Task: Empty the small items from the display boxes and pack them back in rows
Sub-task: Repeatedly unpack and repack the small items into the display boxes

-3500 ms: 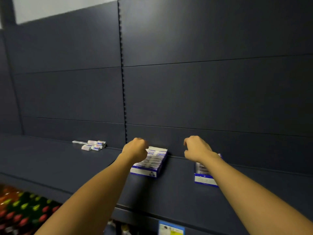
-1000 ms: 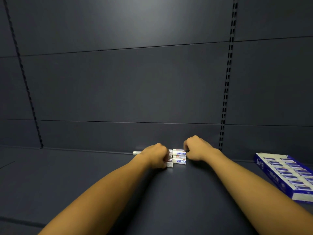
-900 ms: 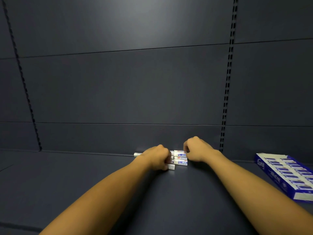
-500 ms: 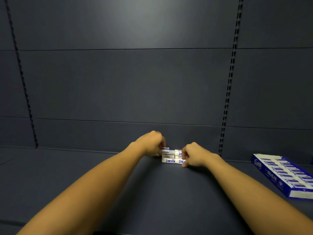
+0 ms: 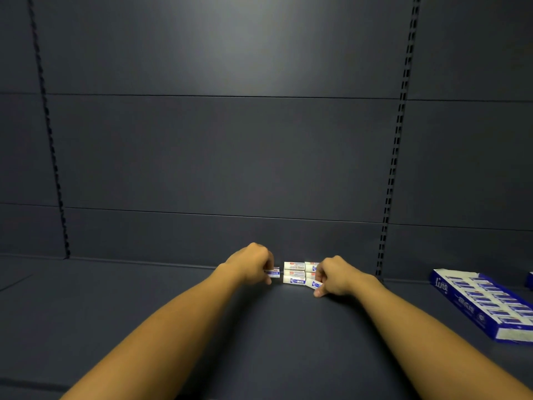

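On the dark shelf (image 5: 144, 313), each hand, left (image 5: 251, 264) and right (image 5: 334, 277), pinches one eraser beside the cluster (image 5: 294, 273).

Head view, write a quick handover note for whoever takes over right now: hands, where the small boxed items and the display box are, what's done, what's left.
Left hand: grip pinching one small boxed item, held just left of the pile.
Right hand: grip curled on another item at the pile's right edge.
Loose pile: several items side by side at the back of the shelf.
Display box: far right on the shelf, already filled in rows.
Left: gather the loose items and pack them into a box.
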Demonstrator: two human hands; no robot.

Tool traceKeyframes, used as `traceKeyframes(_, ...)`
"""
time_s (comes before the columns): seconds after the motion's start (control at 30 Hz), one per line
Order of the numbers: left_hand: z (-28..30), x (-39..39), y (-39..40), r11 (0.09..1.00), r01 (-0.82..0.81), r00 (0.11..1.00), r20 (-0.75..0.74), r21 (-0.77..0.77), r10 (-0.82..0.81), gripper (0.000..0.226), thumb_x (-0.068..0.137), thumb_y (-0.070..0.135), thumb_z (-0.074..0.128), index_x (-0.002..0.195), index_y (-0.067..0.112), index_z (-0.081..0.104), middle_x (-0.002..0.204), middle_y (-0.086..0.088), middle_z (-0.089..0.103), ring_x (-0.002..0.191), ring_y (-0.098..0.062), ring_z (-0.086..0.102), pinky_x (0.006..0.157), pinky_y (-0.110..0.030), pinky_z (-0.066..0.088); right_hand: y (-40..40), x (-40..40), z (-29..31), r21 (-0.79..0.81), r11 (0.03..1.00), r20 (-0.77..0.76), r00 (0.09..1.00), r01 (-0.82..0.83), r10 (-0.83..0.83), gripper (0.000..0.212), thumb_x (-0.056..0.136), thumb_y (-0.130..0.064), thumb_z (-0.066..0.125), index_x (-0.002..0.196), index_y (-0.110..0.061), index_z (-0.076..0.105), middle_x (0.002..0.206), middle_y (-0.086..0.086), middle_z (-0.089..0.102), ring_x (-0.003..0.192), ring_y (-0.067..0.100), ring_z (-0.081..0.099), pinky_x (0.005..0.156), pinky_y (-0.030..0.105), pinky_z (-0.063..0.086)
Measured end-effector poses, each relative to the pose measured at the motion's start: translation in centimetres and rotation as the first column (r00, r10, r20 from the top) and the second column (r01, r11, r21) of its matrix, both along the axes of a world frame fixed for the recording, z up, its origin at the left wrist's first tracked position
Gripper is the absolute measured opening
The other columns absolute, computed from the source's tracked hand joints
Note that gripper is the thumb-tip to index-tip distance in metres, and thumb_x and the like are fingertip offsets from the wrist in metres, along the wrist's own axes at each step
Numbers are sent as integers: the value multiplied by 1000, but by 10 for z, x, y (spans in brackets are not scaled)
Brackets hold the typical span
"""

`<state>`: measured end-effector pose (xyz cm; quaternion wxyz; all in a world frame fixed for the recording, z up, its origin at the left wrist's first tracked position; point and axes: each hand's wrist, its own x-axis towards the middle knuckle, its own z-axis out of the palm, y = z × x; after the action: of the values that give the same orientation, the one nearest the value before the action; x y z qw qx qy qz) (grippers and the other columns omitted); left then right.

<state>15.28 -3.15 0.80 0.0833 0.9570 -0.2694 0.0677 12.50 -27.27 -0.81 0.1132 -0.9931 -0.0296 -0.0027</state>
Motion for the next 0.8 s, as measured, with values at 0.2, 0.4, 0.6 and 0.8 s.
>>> traceKeyframes(0.2, -3, 3, 1, 999, 43, 999, 11, 6, -43, 29, 85, 26, 78, 111, 17, 68, 114, -2, 62, 98, -22, 60, 87, -39, 54, 11, -9, -1, -99, 994, 53, 998, 40, -35, 25, 81, -23, 81, 98, -13, 67, 108, 5, 61, 95, 23, 62, 84, 35, 55)
traceKeyframes(0.4, -7, 10, -18, 993, 117, 992, 38, 8, -117, 27, 86, 26, 75, 111, 19, 67, 117, -2, 59, 99, -20, 58, 86, -36, 52, 8, -47, 6, -250, 961, 119, 988, 122, -94, 11, 84, -15, 64, 94, -9, 64, 99, 9, 56, 84, 27, 60, 67, 33, 52)
traceKeyframes(0.6, -16, -6, -62, 979, 205, 976, 75, -3, -204, 26, 85, 28, 75, 107, 19, 65, 114, 0, 56, 99, -23, 59, 88, -40, 53, -23, -97, 11, -308, 914, 160, 962, 263, -223, 12, 83, -19, 65, 87, -11, 57, 88, 5, 49, 79, 26, 57, 64, 34, 49)
traceKeyframes(0.8, -7, -29, -111, 949, 308, 950, 74, -69, -303, 16, 87, 28, 73, 100, 23, 66, 111, 3, 55, 94, -19, 59, 87, -39, 55, -60, -139, 22, -301, 874, 201, 921, 382, -334, 18, 82, -20, 66, 97, -13, 62, 100, 8, 58, 89, 29, 63, 65, 33, 48)
